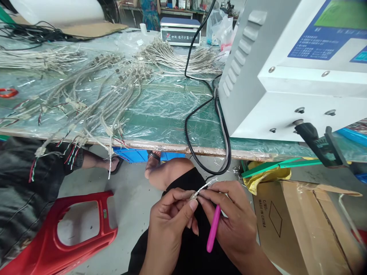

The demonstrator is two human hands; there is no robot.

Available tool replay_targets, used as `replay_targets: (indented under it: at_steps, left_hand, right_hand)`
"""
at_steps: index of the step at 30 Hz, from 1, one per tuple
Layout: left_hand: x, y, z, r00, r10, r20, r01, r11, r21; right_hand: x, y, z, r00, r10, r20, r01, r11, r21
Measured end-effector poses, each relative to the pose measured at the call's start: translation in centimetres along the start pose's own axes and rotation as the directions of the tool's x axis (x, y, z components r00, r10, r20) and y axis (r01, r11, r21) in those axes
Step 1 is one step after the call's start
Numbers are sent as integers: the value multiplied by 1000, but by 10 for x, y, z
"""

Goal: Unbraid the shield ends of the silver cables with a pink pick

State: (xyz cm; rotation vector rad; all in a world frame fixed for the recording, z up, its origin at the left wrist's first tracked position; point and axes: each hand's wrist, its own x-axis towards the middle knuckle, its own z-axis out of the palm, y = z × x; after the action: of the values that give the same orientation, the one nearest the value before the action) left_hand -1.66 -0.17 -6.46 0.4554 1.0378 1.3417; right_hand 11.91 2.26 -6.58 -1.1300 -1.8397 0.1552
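Observation:
Above my lap, my left hand (pixel 174 214) pinches the end of a thin whitish cable (pixel 202 187) between thumb and forefinger. My right hand (pixel 233 214) is closed around a bright pink handle (pixel 213 231), which slants down out of the palm. The working end of that tool is hidden by the fingers. My right fingertips also press at the cable, close to my left thumb. Detail at the cable's end is too small to make out.
On the green table (pixel 160 114) lie bundles of clear-sheathed cables (pixel 120 88), some overhanging the edge. A white machine (pixel 258 80) stands at right, with a looping black cord (pixel 186 130). Behind is a scale (pixel 180 32). Below are a red stool (pixel 83 198), a cardboard box (pixel 275 214) and another person's leg (pixel 96 161).

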Motion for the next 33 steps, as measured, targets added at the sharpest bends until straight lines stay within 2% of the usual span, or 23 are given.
replay_targets:
  at_steps: [3, 7, 12, 16, 18, 20, 22, 25, 30, 33]
  left_hand:
    - [-2, 0, 2, 998, 59, -14, -58, 995, 79]
    - [-5, -1, 5, 980, 198, -29, -184, 951, 249]
    - [-10, -6, 6, 908, 416, -47, -359, 832, 423]
    - [-11, -8, 7, 825, 565, 3, -467, 679, 566]
    - [-11, -8, 9, 802, 596, 42, -491, 618, 614]
    - [-11, -7, 9, 810, 585, 46, -480, 617, 624]
    - [-10, -5, 10, 836, 549, 18, -442, 652, 616]
    - [-9, -3, 9, 863, 506, -3, -400, 685, 609]
    - [-8, 1, 11, 874, 484, -34, -373, 714, 593]
    - [-9, 0, 12, 872, 487, -44, -370, 717, 591]
  right_hand:
    - [0, -2, 0, 997, 79, 8, -79, 996, 46]
    - [1, -5, 0, 979, 202, 32, -204, 969, 142]
    - [-1, -4, -3, 947, 283, 150, -315, 910, 270]
    - [-2, -4, -10, 861, 406, 306, -503, 769, 394]
    - [-2, -5, -12, 815, 450, 365, -577, 690, 437]
    - [-3, -6, -13, 793, 474, 383, -609, 652, 452]
    - [-4, -6, -14, 788, 487, 377, -615, 657, 435]
    - [-5, -6, -15, 794, 484, 368, -602, 710, 365]
    - [-2, -4, -24, 810, 409, 420, -528, 820, 222]
    - [1, -4, -35, 825, 374, 425, -484, 854, 188]
